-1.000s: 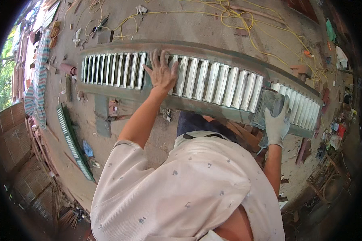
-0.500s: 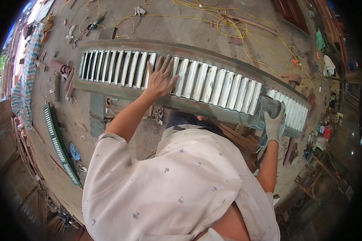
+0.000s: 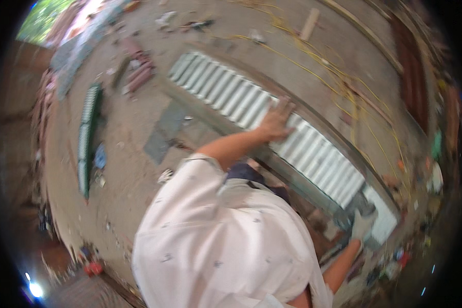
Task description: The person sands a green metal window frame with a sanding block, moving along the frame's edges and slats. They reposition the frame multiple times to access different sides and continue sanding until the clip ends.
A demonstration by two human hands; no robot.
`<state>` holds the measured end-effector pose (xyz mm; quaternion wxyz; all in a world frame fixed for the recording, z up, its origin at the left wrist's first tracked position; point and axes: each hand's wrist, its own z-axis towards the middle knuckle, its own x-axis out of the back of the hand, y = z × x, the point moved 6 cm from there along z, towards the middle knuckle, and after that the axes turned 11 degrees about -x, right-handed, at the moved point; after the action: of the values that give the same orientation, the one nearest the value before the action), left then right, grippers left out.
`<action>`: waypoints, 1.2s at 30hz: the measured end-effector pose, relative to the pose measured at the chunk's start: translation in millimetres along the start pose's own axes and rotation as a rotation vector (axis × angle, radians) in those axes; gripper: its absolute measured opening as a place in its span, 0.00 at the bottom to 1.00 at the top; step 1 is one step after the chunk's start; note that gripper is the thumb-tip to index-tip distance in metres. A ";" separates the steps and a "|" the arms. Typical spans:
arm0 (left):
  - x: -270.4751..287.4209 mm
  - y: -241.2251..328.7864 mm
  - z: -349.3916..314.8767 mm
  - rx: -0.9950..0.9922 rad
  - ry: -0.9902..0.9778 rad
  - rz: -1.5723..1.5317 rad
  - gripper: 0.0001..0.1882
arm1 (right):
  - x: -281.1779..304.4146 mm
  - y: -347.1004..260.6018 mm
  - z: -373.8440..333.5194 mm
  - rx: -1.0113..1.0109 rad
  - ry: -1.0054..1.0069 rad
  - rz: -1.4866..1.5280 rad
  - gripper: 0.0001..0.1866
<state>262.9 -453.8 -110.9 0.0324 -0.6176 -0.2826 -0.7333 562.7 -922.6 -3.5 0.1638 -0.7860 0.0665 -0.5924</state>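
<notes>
A long louvred shutter panel (image 3: pixel 324 165) with pale slats and a worn brownish-green frame lies slantwise in front of me, raised on a support. My left hand (image 3: pixel 277 120) is bare and rests on the panel near its middle, fingers stretched out over the slats and the frame's middle bar. At the panel's right end my right hand (image 3: pixel 363 225), in a pale glove, is wrapped round a dusty grey power sander (image 3: pixel 345 217). The sander sits on the slats and lower rail there. Motion blur hides its finer detail.
A second, green-framed louvred panel (image 3: pixel 89 141) lies on the floor at left, beside a blue plastic bag (image 3: pixel 100 156). Yellow cord (image 3: pixel 321 76) trails over the floor beyond the panel. Reddish rolls (image 3: pixel 140 77) lie at upper left, a dark red panel (image 3: pixel 413 77) at upper right.
The whole view has swung round, so the panel now slants down to the right, and the picture is blurred. Both hands keep about the same places on the panel and sander.
</notes>
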 end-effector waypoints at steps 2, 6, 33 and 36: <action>1.4 -7.7 -32.0 -0.012 0.056 0.020 0.49 | -0.1 16.9 -19.2 -0.076 0.008 -0.085 0.55; -13.8 25.1 -55.6 0.012 0.046 -0.014 0.46 | 8.3 1.1 -39.6 -0.207 0.123 -0.288 0.53; -34.8 93.1 17.0 -0.040 -0.004 0.121 0.46 | 23.8 -63.0 111.1 -0.102 0.234 -0.302 0.52; -40.8 93.5 20.8 -0.058 -0.004 0.124 0.45 | 21.1 -49.7 127.1 -0.009 0.258 -0.319 0.52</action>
<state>328.1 -535.0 -112.0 0.0592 -0.6361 -0.2224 -0.7365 685.6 -859.6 1.3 0.0545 -0.7048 -0.0358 -0.7064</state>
